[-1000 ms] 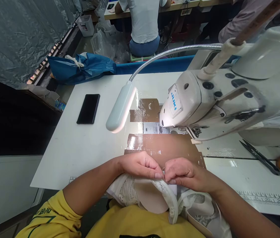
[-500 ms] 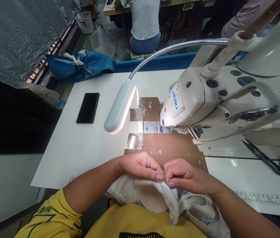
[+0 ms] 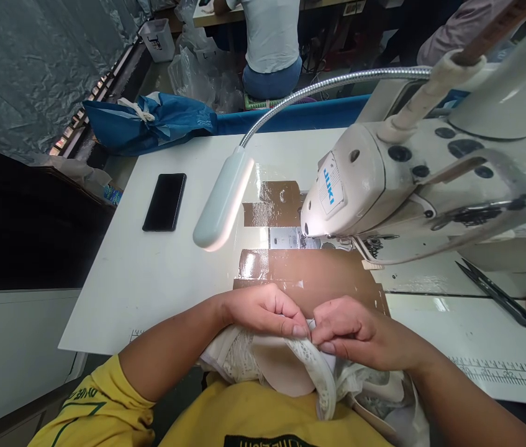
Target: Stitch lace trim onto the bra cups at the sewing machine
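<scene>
A white lace bra (image 3: 284, 366) with pale padded cups hangs over the near table edge against my yellow shirt. My left hand (image 3: 269, 312) is closed, thumb and fingers pinching the bra's edge near its middle. Just beside it, my right hand (image 3: 349, 332) is curled and pinches the same edge, its fingertips almost touching the left ones. A lace-trimmed band (image 3: 321, 372) droops below the fingers. The exact spot gripped is hidden by the fingertips.
Ahead stands a white sewing machine (image 3: 351, 180), with a lit lamp (image 3: 224, 198) on a bendy neck. Brown tape (image 3: 304, 270) covers part of the table. A black phone (image 3: 164, 202) lies left; scissors (image 3: 500, 295) lie right. Another person (image 3: 272, 43) sits beyond.
My right hand has shifted slightly to the right, opening a small gap between the two hands. My left hand stays nearly still on the bra's edge.
</scene>
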A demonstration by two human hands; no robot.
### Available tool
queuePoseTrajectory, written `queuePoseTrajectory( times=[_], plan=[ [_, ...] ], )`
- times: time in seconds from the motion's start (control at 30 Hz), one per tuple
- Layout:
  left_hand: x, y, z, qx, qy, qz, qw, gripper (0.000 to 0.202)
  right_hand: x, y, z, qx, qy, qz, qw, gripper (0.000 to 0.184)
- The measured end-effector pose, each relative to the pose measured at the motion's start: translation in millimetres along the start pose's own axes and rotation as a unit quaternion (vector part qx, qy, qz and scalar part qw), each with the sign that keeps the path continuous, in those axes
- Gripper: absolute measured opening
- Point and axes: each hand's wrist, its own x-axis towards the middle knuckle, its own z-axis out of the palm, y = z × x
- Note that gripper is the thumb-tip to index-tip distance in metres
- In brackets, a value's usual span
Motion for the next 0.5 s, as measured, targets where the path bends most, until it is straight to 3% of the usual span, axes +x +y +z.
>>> queuePoseTrajectory(
  times=[0.5],
  plan=[
    [0.8, 3.6, -0.1, 0.016, 0.0, -0.009, 1.0, 0.03, 3.1, -0.7, 2.0, 0.018, 0.007, 0.021, 1.0, 0.024]
  ],
)
